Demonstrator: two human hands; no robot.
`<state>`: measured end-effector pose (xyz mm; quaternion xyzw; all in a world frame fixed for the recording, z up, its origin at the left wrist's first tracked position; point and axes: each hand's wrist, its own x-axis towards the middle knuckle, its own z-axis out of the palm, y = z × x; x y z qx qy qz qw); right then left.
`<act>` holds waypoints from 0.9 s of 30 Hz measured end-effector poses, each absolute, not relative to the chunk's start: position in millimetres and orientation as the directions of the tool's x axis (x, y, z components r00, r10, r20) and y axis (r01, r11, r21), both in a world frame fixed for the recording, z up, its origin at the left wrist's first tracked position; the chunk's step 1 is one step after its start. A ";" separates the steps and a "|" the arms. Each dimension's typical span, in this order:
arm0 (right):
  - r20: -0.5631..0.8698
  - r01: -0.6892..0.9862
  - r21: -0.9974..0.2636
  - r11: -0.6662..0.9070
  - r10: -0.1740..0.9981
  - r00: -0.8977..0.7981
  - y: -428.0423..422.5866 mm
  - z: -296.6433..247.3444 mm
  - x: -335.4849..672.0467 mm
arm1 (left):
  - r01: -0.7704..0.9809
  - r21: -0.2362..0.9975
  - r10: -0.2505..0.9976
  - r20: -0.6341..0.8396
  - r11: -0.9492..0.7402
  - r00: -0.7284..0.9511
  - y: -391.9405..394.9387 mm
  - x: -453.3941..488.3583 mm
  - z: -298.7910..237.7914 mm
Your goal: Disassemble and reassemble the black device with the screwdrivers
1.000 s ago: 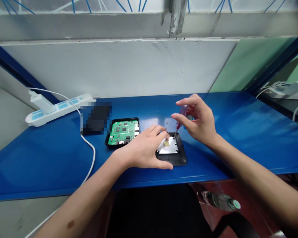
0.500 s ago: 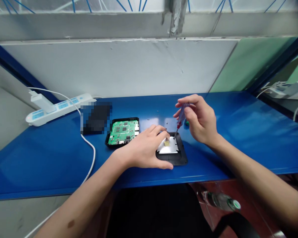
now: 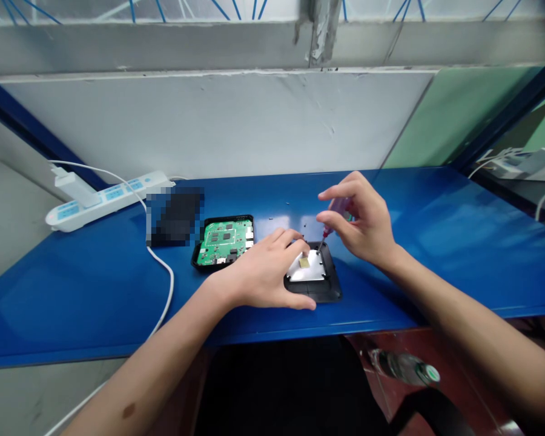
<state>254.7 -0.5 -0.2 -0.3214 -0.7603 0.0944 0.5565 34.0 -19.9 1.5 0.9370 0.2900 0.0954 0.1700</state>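
My left hand (image 3: 272, 266) holds down a black plastic cover (image 3: 329, 292), thumb along its near edge and fingers reaching over its left side and top. Fixed inside the cover is a silver metal plate (image 3: 315, 272) with a small yellowish pad (image 3: 304, 262). In my right hand (image 3: 361, 221) is a screwdriver (image 3: 328, 230) with a clear purplish handle and a red collar. Its tip meets the plate's upper right corner. My right thumb and index finger are spread apart, while the handle rests within the hand, partly hidden.
Left of the cover lies a black case half with a green circuit board (image 3: 227, 239). Beyond it are a blurred dark object (image 3: 181, 215), a white power strip (image 3: 113, 197) and a white cable (image 3: 170, 278). Tiny dark screws (image 3: 287, 203) lie behind. A bottle (image 3: 404, 366) is below the table edge.
My right thumb and index finger have come apart around the screwdriver handle, and the hand has turned slightly. The left hand and the cover stay where they were.
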 end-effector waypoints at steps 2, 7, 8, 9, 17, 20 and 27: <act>0.782 0.371 -0.512 0.775 0.599 -0.171 -2.2 1.2 255.4 | 0.511 0.377 0.578 0.083 -0.772 0.812 -19.9 34.2 1.9; 0.751 0.283 -0.576 0.767 0.633 -0.188 -6.0 1.5 254.7 | 0.510 0.362 0.570 0.075 -0.780 0.819 -20.1 34.5 3.1; 0.751 0.286 -0.576 0.766 0.634 -0.186 -6.0 0.9 254.0 | 0.510 0.365 0.570 0.074 -0.779 0.818 -20.0 34.4 3.0; 0.753 0.292 -0.573 0.766 0.632 -0.180 -5.9 0.4 253.2 | 0.509 0.369 0.571 0.076 -0.778 0.817 -19.9 34.4 2.8; 0.777 0.368 -0.538 0.758 0.615 -0.131 -2.4 -0.2 253.1 | 0.508 0.361 0.571 0.089 -0.782 0.816 -19.7 34.1 0.7; 0.781 0.368 -0.529 0.765 0.608 -0.143 -2.5 0.0 254.8 | 0.511 0.365 0.574 0.084 -0.778 0.815 -19.8 34.1 1.4; 0.756 0.292 -0.586 0.756 0.640 -0.138 -5.6 0.2 252.9 | 0.508 0.378 0.575 0.081 -0.774 0.814 -19.6 34.6 2.4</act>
